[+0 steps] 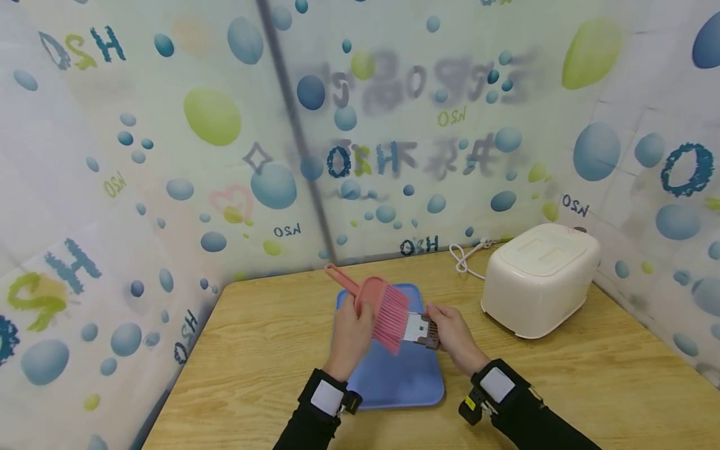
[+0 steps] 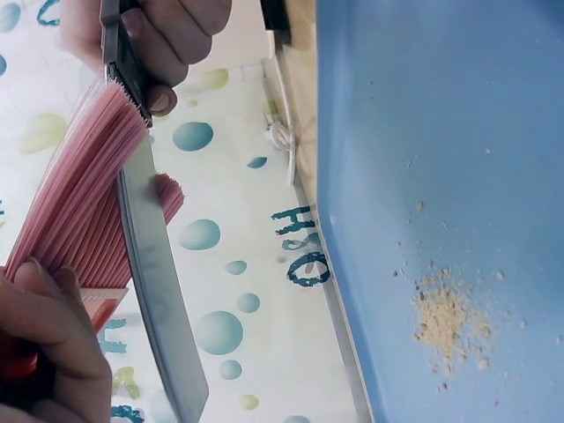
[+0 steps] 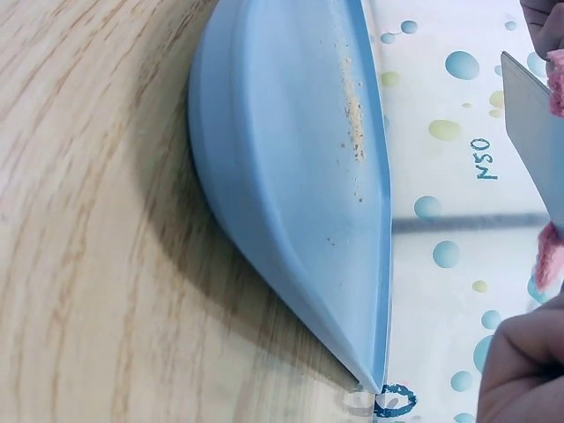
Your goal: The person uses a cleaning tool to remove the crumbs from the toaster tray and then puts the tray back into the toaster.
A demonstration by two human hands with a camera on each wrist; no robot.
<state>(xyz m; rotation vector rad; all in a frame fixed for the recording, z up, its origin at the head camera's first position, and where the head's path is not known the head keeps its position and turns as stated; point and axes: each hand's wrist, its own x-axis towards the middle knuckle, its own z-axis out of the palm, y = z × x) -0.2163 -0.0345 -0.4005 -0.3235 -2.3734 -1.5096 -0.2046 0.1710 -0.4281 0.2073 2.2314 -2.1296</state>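
Observation:
My left hand (image 1: pixel 353 334) grips a pink hand brush (image 1: pixel 388 315) by its base, the handle pointing up and away to the left. With my right hand (image 1: pixel 452 331) I pinch the dark ribbed end of a flat metal crumb tray (image 1: pixel 417 327). In the left wrist view the bristles (image 2: pixel 84 194) lie against the metal crumb tray (image 2: pixel 163 300) and show on both sides of it. Both are held over a blue tray (image 1: pixel 402 381) on the table. A small pile of tan crumbs (image 2: pixel 448 322) lies scattered on the blue tray.
To the right stands a cream toaster (image 1: pixel 540 281), its white cord and plug (image 1: pixel 464 259) lying behind it. The wooden table (image 1: pixel 264 350) backs onto a curtain (image 1: pixel 394 206) patterned with blue and green drops.

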